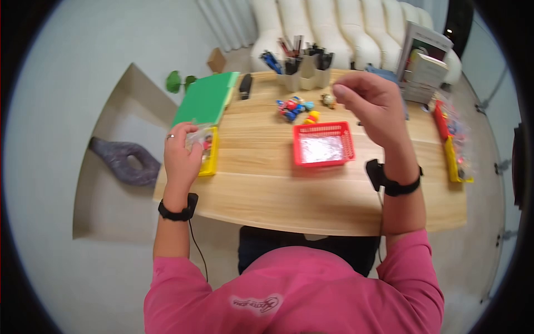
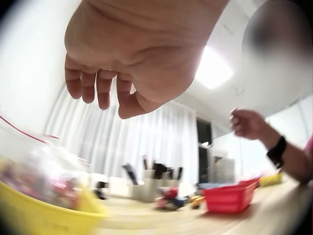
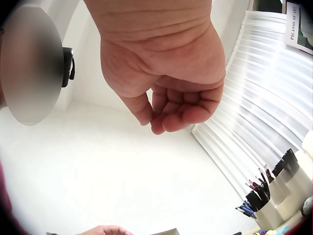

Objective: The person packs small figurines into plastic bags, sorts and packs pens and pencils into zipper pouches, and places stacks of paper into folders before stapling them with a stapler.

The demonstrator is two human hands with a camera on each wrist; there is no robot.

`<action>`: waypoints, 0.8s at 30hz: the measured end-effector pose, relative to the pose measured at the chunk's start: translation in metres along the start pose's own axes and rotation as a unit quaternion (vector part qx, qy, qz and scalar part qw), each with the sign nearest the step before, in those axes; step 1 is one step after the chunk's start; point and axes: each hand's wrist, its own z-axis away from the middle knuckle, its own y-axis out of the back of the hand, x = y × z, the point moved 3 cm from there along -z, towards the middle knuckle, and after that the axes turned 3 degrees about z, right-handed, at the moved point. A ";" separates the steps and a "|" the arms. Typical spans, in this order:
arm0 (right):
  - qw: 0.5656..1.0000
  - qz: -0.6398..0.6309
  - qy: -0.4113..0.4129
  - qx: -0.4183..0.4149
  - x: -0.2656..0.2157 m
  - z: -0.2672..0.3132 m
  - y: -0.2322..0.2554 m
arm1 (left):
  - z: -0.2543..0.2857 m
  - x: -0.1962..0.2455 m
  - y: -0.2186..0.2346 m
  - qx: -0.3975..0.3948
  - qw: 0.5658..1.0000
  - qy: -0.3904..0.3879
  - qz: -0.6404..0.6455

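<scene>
Your left hand (image 1: 181,153) rests on a clear bag of small toys (image 1: 199,139) that sits in the yellow tray (image 1: 209,161) at the left edge of the table (image 1: 267,189); the head view suggests the fingers curl over the bag, but the wrist view shows them loosely bent with nothing clearly pinched, so you may only be touching it. Your right hand (image 1: 370,106) is raised above the table, fingertips drawn together, and whether it pinches something tiny cannot be told.

The red basket (image 1: 324,143) in the middle looks empty apart from a shiny lining, so the sorting seems barely begun: a few small toy figures (image 1: 297,107) lie loose behind it, and a second yellow tray (image 1: 457,158) with bagged pieces waits at the right edge.

Beyond that, a green folder (image 1: 206,99), pen holders (image 1: 303,69) and stacked books (image 1: 425,64) line the light wooden tabletop. A cream sofa (image 1: 334,28) stands behind, with pale floor around.
</scene>
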 end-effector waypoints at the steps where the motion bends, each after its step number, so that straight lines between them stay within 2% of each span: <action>1: 1.000 0.012 0.010 -0.001 0.006 -0.001 -0.001 | -0.004 0.025 -0.011 -0.002 1.000 0.000 0.019; 2: 1.000 0.014 0.014 -0.004 0.008 -0.002 -0.003 | -0.007 0.049 -0.027 -0.093 0.982 0.036 0.160; 3: 1.000 0.014 0.019 -0.008 0.009 -0.003 -0.005 | -0.008 0.073 -0.043 -0.181 0.936 0.069 0.293; 5: 0.999 0.040 0.017 -0.021 0.010 -0.003 -0.006 | -0.014 0.120 -0.072 -0.317 0.889 0.087 0.319; 7: 0.998 0.047 -0.003 -0.036 0.008 0.000 -0.009 | -0.019 0.153 -0.102 -0.313 0.901 -0.056 0.296; 8: 0.998 0.054 0.000 -0.042 0.007 0.000 -0.008 | -0.025 0.166 -0.111 -0.311 0.901 -0.058 0.298; 10: 0.997 0.062 0.000 -0.040 0.007 0.001 -0.006 | -0.033 0.188 -0.131 -0.378 0.905 -0.124 0.148; 11: 0.997 0.068 0.000 -0.039 0.008 0.001 -0.005 | -0.039 0.191 -0.141 -0.378 0.905 -0.125 0.149; 13: 0.997 0.073 0.003 -0.028 0.007 0.001 -0.003 | -0.040 0.192 -0.168 -0.446 0.874 -0.192 0.009; 17: 0.997 0.069 0.002 -0.018 0.004 0.000 0.001 | -0.035 0.194 -0.183 -0.433 0.875 -0.216 0.004; 19: 0.997 0.070 -0.006 -0.012 0.003 -0.001 0.002 | -0.038 0.192 -0.177 -0.375 0.902 -0.197 0.082; 21: 0.997 0.070 -0.014 -0.010 0.000 -0.001 0.003 | -0.044 0.191 -0.172 -0.377 0.899 -0.191 0.115; 23: 0.991 0.100 -0.062 -0.059 0.001 -0.002 0.002 | -0.053 0.190 -0.165 -0.377 0.895 -0.185 0.148; 24: 0.991 0.101 -0.063 -0.057 0.008 -0.002 0.001 | -0.058 0.189 -0.161 -0.366 0.897 -0.179 0.173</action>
